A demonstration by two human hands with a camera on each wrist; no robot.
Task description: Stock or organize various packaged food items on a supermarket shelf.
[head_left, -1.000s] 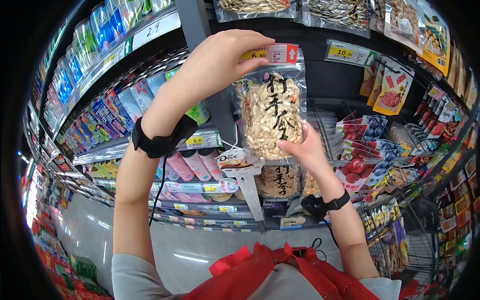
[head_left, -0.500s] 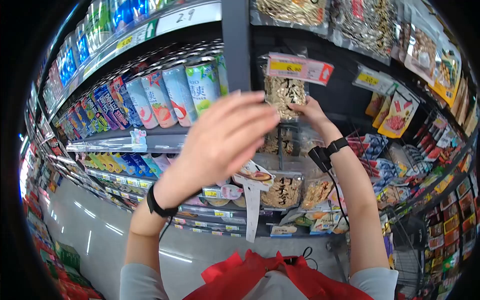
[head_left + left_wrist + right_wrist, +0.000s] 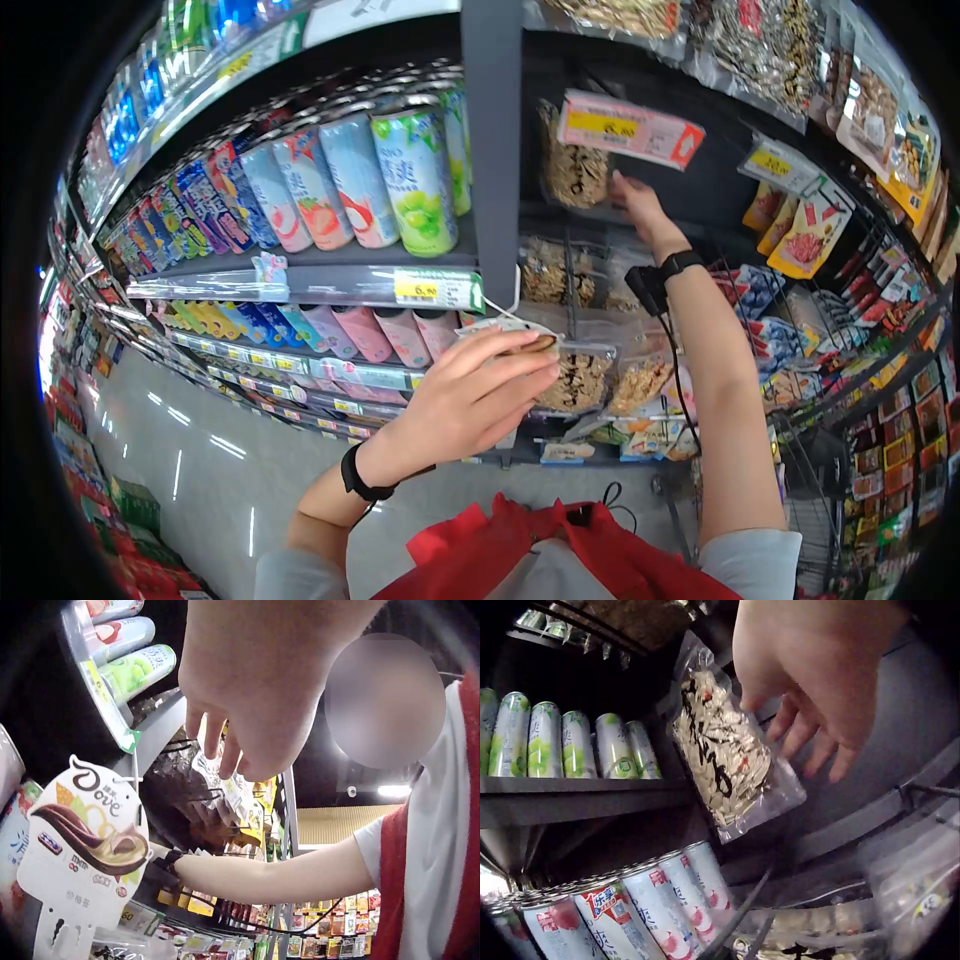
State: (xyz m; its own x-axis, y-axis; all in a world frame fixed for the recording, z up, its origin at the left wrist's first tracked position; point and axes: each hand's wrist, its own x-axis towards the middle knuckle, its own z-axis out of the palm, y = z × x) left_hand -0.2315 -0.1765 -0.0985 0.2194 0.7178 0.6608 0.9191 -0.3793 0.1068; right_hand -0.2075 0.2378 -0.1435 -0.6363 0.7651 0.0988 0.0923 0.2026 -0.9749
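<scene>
A clear bag of pale seeds [image 3: 578,172] with black lettering hangs on the rack behind a pink price tag [image 3: 632,130]. My right hand [image 3: 646,210] is beside the bag's lower right edge. In the right wrist view, that hand's fingers [image 3: 802,735] are loosely extended, the thumb side close to the bag [image 3: 724,754], nothing gripped. My left hand [image 3: 465,395] is lower, in front of the shelf post, its fingers fairly straight and holding nothing. It partly covers a Dove card in the head view; the left wrist view shows this white Dove card [image 3: 90,851] hanging near the hand [image 3: 251,690].
Drink cans [image 3: 415,180] fill the shelves on the left, beyond a grey upright post [image 3: 493,150]. More seed bags [image 3: 575,380] hang below. At right are yellow snack packs [image 3: 800,230] and wire baskets. A cable [image 3: 678,370] runs from my right wrist.
The seed bag went from near my chest back to the rack behind the price tag. My right hand reached forward and let it go. My left hand left the price tag and came down.
</scene>
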